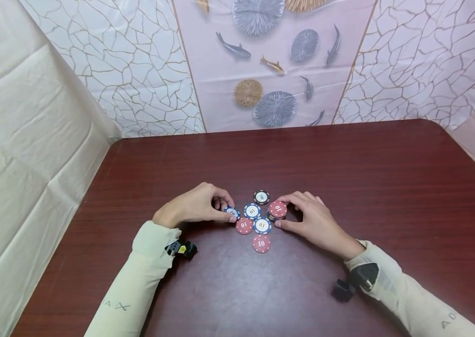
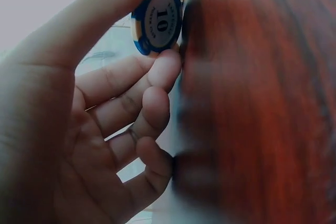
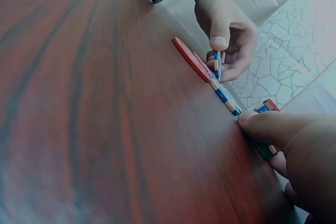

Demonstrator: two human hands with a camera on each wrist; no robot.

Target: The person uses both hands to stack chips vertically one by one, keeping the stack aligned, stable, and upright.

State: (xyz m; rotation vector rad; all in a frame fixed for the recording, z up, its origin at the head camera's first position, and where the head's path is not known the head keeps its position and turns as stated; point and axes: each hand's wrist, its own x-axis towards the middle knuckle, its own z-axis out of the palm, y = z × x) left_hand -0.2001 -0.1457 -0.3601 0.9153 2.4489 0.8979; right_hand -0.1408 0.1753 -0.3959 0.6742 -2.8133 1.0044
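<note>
In the head view, my left hand pinches a blue poker chip between thumb and fingers. Seen from the left wrist, that chip shows its white face marked 10; the right wrist view has it edge-on, tilted up off the table. My right hand holds the sides of a short poker chip stack topped by a red one; its lower chips are partly hidden. Between the hands lie two blue chips, a red chip and a black chip. Another red chip lies nearest me.
The chips rest on a dark reddish-brown wooden table. A patterned cloth hangs behind its far edge, and a pale drape runs along the left side. Each wrist carries a small black camera.
</note>
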